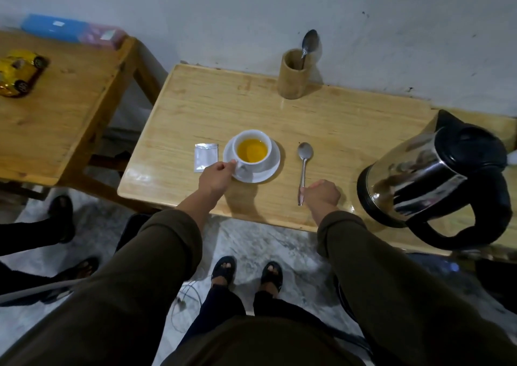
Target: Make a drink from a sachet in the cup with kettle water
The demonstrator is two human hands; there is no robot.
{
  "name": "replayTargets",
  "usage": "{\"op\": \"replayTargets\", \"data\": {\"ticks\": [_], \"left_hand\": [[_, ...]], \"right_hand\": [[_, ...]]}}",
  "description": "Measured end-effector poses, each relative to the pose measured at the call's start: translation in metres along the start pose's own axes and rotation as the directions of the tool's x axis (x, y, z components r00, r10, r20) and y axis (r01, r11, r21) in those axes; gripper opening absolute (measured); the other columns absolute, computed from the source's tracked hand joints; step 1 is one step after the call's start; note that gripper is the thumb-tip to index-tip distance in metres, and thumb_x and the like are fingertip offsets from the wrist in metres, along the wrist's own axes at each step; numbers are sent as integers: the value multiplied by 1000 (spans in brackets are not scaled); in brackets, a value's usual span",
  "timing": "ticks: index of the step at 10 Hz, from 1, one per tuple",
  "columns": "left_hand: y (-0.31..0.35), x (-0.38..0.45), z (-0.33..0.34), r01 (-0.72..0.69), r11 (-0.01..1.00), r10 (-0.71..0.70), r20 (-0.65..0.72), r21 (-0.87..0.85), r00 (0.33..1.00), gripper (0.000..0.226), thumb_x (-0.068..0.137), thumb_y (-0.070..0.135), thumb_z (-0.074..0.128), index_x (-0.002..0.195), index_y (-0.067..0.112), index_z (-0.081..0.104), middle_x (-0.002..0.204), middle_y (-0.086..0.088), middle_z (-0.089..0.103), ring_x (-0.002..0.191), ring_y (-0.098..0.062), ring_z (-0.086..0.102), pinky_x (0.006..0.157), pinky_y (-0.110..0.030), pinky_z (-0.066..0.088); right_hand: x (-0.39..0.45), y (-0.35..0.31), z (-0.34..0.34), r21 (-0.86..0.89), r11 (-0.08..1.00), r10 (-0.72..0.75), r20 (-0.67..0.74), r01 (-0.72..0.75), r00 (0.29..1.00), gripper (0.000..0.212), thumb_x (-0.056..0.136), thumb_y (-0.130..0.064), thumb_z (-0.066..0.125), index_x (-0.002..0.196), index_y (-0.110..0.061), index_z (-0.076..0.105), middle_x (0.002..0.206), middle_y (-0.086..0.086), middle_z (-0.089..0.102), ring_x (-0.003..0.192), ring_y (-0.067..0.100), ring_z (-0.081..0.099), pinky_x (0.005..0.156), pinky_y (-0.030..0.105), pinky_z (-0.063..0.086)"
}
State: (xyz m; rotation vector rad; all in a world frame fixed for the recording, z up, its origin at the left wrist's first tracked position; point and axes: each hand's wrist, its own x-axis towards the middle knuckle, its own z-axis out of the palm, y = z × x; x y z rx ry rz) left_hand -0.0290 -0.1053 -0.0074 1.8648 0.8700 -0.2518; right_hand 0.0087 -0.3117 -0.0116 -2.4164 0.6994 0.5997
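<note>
A white cup [269, 141] holding yellow-orange liquid stands on a white saucer [272, 167] in the middle of the wooden table [349, 125]. My left hand [216, 176] grips the saucer's near-left rim with closed fingers. A silvery sachet [205, 157] lies flat just left of the saucer. A metal spoon [304, 167] lies on the table right of the saucer, bowl away from me. My right hand [321, 190] is closed on the spoon's handle end. A steel kettle [430, 181] with a black lid and handle stands at the right.
A bamboo holder [293, 76] with another spoon stands at the table's back edge by the wall. A second wooden table [64, 113] at left carries a yellow toy car [19, 73] and blue and pink boxes. Another person's sandalled feet stand at left.
</note>
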Motion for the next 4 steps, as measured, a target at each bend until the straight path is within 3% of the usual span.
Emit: {"op": "replayTargets", "data": {"ticks": [2,3,4], "left_hand": [[2,-7,-13,-83,981,80,25,178,996,50,98,39,31,113,4,63,117,-15,64,113,-32,56,93,-35,39],[4,-10,-22,-158,947,153,39,280,987,42,97,34,37,114,4,62,121,-16,64,114,-34,56,93,-34,40],[-18,-22,-31,-189,948,168,102,257,980,32,89,33,57,111,11,64,118,-9,68,112,-28,61,91,-31,42]], "right_hand": [[-19,9,-6,53,998,21,-63,-18,998,28,91,-23,53,107,-3,64,118,13,66,113,30,58,91,29,44],[-27,8,-4,185,983,18,-60,-7,998,18,88,-19,56,97,-9,67,115,13,66,109,31,58,88,31,46],[-52,16,3,243,968,-42,-60,56,997,13,87,-19,57,90,-12,68,106,11,67,97,26,60,79,28,44]]}}
